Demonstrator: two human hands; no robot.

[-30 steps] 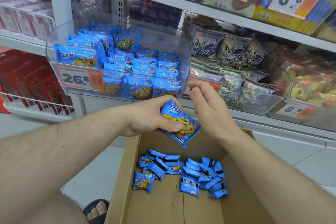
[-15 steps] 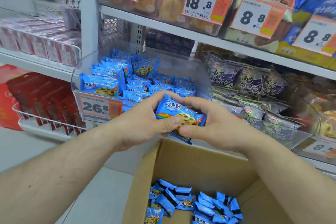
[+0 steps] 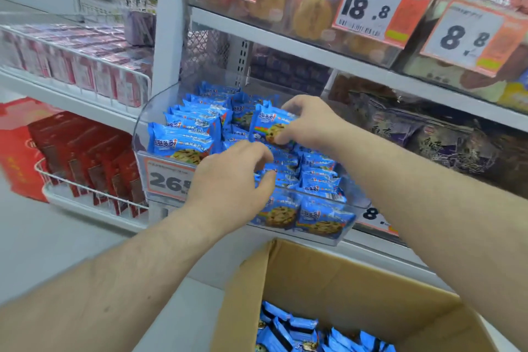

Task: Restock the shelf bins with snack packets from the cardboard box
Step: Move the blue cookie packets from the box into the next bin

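Head view: the right hand (image 3: 310,120) pinches a blue cookie packet (image 3: 267,126), printed with a chocolate-chip cookie, upright above the clear bin (image 3: 337,233) of matching packets. The left hand (image 3: 228,183) hovers over the bin front, fingers loosely curled, holding nothing. More packets lie in the cardboard box (image 3: 343,286) below.

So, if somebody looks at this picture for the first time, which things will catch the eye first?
Probably the right hand, which pinches a bright blue cookie packet above the clear plastic shelf bin full of the same packets, at centre. The left hand hovers just below it at the bin's front. Next, the large white and orange price tags at upper right, and the open brown cardboard box at the bottom.
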